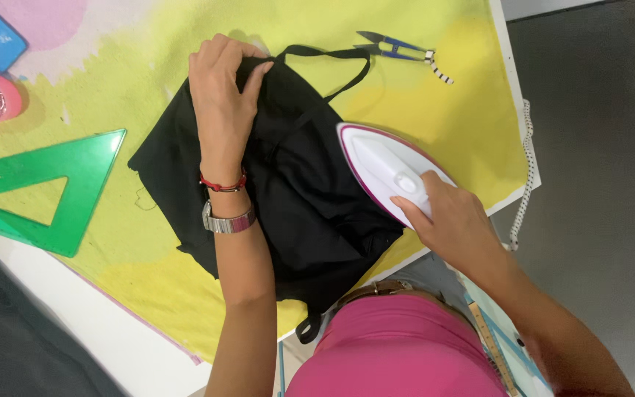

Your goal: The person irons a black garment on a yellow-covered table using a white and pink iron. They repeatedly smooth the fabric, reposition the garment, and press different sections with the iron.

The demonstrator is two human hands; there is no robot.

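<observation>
Black fabric garment (288, 184) lies mid-tabletop (148, 250) on the yellow cover. Our left hand (222, 95) pinches its far edge near the strap; our right hand (450, 217) is closed round the white-and-magenta iron (384, 165) at its right edge, nose pointing away.

Both arms are bare from the shoulder down, no sleeves showing anywhere. On the left wrist sit two bands close together: a thin red cord bracelet (223, 184) with a darker bead or knot in it, and just below it a silver metal watch band (228, 221) with a ribbed, shiny surface; its face is turned out of sight. The left hand (221, 95) and the right hand (453, 220) wear no rings that I can make out. The torso is covered by a bright pink top (398, 349), smooth and plain, and above its edge runs a narrow brown belt (376, 290) over a strip of grey fabric.
</observation>
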